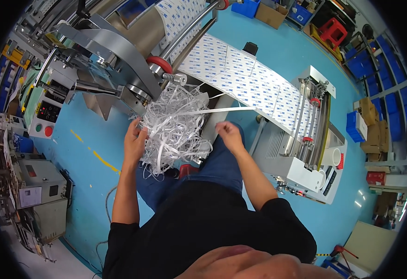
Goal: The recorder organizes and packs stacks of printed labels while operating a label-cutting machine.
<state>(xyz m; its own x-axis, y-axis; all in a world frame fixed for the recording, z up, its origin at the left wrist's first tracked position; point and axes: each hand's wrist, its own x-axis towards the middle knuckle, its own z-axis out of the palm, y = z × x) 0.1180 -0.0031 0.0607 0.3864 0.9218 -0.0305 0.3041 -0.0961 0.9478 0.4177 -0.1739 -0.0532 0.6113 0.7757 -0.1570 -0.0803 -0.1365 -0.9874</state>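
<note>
A large tangle of thin white and clear waste strips (173, 132) hangs in front of me, beneath the machine's roller end. My left hand (136, 141) is at the tangle's left edge, fingers curled against the strips. To the right of the heap, my right hand (230, 137) is held above my thigh with its fingers curled in. Whatever it may hold is too small to make out. One flat white strip (219, 110) stretches from the tangle to the edge of the printed sheet web (245, 69), just beyond my right hand.
A grey roller machine (113, 51) with a red ring collar (159, 63) rises at the left. The web runs right into a white machine (301, 162) with rollers. A control panel with a red button (49, 131) stands far left. Shelves hold blue bins (391, 109) at right.
</note>
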